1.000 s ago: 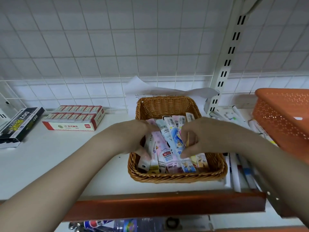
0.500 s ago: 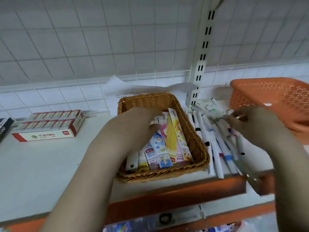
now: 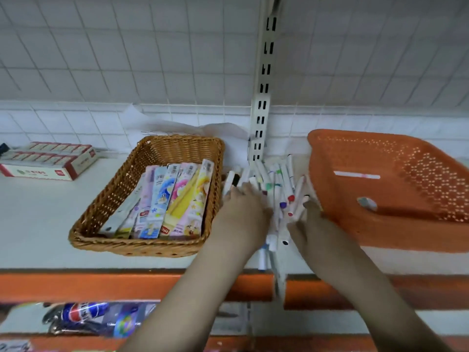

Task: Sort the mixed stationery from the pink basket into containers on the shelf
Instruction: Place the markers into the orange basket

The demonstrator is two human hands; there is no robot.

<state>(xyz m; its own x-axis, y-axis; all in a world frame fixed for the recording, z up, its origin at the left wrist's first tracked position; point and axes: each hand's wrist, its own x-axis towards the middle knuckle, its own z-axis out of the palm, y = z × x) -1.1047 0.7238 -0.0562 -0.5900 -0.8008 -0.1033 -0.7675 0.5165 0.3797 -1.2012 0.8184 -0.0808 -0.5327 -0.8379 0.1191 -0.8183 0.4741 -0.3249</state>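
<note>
Both my hands gather the heap of slim white plastic markers right of the brown woven wicker basket: left hand and right hand cupped against its sides. Glossy flat packets fill that basket; the perforated orange plastic basket lies upturned further right on the white shelf.
</note>
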